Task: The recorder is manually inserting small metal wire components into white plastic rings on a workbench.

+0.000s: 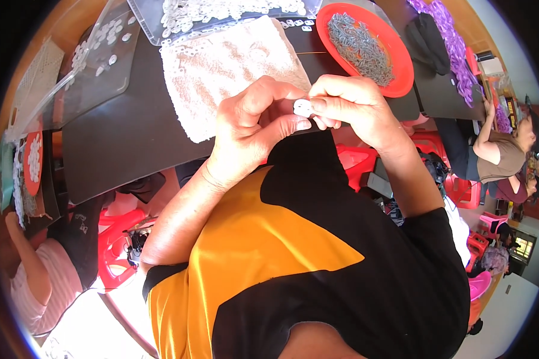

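Observation:
My left hand (254,128) and my right hand (347,110) meet over the near edge of a dark table (120,137). Between their fingertips they pinch a small white plastic piece (302,107). Just beyond the hands lies a beige towel (221,66) with a few white pieces on it. A red tray (395,42) heaped with small grey parts stands to the right of the towel. Clear plastic trays (179,21) with several white pieces sit at the far edge.
Another clear tray (102,66) lies at the left. A person in a pink striped top (42,281) sits at the left, another person (503,155) at the right. Red and pink stools (117,239) stand below. A purple pile (449,36) lies far right.

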A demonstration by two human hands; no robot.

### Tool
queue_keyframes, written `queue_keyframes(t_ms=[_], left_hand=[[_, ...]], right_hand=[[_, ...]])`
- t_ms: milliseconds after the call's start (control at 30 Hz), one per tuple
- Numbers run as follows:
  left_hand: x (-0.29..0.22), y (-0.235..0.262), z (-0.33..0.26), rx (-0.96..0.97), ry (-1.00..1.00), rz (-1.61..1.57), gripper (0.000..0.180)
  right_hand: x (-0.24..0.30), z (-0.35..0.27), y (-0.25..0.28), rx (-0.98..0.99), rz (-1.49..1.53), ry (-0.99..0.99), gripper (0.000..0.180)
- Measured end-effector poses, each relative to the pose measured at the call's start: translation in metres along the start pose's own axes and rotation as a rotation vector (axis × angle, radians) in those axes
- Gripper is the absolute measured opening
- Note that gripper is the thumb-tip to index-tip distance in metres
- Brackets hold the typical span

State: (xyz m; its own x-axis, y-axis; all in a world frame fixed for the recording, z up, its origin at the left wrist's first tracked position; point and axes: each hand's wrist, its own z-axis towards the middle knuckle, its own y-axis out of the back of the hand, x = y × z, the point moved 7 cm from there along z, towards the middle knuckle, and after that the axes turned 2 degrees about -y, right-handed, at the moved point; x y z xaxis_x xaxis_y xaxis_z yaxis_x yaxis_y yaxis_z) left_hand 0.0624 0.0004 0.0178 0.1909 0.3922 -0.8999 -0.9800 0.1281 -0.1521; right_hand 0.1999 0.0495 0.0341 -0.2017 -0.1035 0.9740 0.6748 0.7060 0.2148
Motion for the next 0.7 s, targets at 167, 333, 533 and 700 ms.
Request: queue_keyframes(t_ms=[167,333,533,700], left_hand=[[-0.009,-0.002,0.001,0.088,-0.189,0.096,0.026],[-0.014,-0.001,0.002,0.085,-0.288,0.187,0.02],[-0.023,0.008,-0.001,-0.017,-0.142,0.107,0.019],[-0.081,0.086,0.015,-0.53,-0.066,0.467,0.012]], right_hand=[[0.0,-0.001,-0.003,0.007,0.045,-0.025,0.017],[0.001,0.005,-0.008,0.016,0.041,-0.044,0.017],[0.002,0.009,-0.018,-0.037,0.103,-0.072,0.019],[0.005,0.025,-0.002,-0.076,-0.109,0.012,0.017]])
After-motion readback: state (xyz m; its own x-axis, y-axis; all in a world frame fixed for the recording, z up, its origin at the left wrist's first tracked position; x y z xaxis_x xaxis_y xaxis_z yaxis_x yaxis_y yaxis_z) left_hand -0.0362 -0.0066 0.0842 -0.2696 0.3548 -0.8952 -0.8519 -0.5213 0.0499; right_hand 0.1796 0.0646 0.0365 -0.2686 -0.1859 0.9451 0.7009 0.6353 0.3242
